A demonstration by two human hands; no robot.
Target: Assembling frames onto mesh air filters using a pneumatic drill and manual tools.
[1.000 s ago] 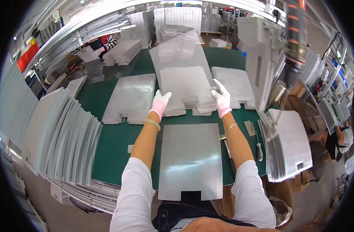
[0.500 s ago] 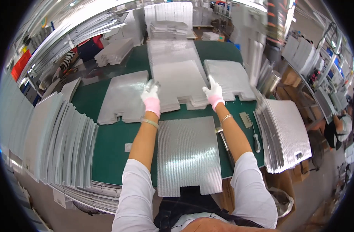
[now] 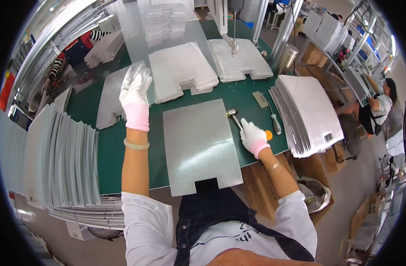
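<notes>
My left hand (image 3: 135,86), in a white glove with a pink cuff, grips the left edge of a thin, see-through mesh sheet (image 3: 134,33). That sheet is tilted up above a pile of notched mesh panels (image 3: 178,68). My right hand (image 3: 253,136), gloved alike, is closed round the handle of a hammer (image 3: 231,113); its grip is mostly hidden. Beside the right hand shows a round orange thing (image 3: 268,135) whose kind I cannot make out. A single notched mesh panel (image 3: 200,146) lies before me, its near edge overhanging the table.
Upright panels (image 3: 63,159) line the left side; another stack (image 3: 313,111) fills the right. A screwdriver (image 3: 275,119) and a flat scraper-like tool (image 3: 259,99) lie on the green table (image 3: 136,162). A metal cylinder (image 3: 288,58) stands behind. A co-worker (image 3: 380,106) is at far right.
My right hand has left the mesh sheet and come back to the hammer. My left hand still has the sheet, now shifted left and raised. The view has turned.
</notes>
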